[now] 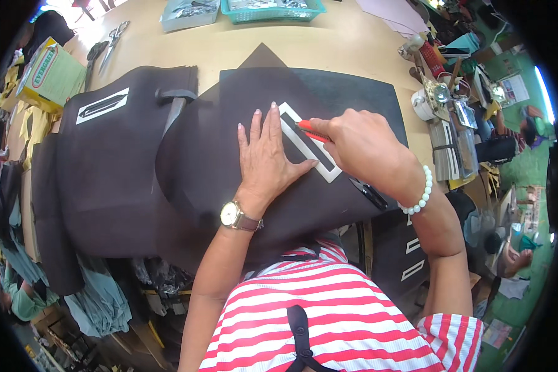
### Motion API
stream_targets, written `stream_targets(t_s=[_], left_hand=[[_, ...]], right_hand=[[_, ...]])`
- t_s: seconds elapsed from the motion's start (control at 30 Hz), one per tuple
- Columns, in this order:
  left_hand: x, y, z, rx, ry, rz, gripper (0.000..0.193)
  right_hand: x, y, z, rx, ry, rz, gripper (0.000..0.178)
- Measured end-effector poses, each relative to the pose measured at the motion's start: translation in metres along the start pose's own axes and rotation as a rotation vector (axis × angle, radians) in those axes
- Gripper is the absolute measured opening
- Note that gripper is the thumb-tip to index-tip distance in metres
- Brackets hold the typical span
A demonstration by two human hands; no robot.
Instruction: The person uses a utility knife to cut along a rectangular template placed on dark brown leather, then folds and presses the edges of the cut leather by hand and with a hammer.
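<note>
My left hand (265,154) lies flat with fingers spread on a dark brown sheet (211,186). Its thumb touches the edge of a white rectangular frame (327,171) that borders a long narrow slot in the sheet. Wrapped round a red-orange cutter (314,131), my right hand (371,144) holds the tool's tip at the slot's upper part; the blade itself is too small to make out. Under the sheet, a black cutting mat (378,99) shows at the back right. Small black thread snips (369,193) rest on the sheet, just below my right hand.
A hammer (176,109) lies left of my left hand, by another brown piece (115,167) with a white-framed slot. Further back are scissors (113,46), a green-yellow box (53,75) and a teal basket (273,15). A white cup (423,104) and tools crowd the right edge.
</note>
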State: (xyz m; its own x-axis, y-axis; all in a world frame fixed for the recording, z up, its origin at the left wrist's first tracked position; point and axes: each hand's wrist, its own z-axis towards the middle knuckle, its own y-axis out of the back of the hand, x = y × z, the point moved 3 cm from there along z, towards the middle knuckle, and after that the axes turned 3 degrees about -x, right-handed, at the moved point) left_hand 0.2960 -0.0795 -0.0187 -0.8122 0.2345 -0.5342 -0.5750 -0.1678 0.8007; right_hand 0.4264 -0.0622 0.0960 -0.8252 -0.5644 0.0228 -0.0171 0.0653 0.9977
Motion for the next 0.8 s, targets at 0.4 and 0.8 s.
stream_targets(t_s=[0.4,0.8], left_hand=[[-0.003,0.001,0.001,0.015,0.002,0.012,0.117],[-0.001,0.001,0.001,0.048,-0.002,0.077,0.119]], right_hand=[[0.002,0.004,-0.049,0.077,-0.062,-0.032,0.045],[0.002,-0.003,-0.096,0.099,-0.012,-0.086,0.055]])
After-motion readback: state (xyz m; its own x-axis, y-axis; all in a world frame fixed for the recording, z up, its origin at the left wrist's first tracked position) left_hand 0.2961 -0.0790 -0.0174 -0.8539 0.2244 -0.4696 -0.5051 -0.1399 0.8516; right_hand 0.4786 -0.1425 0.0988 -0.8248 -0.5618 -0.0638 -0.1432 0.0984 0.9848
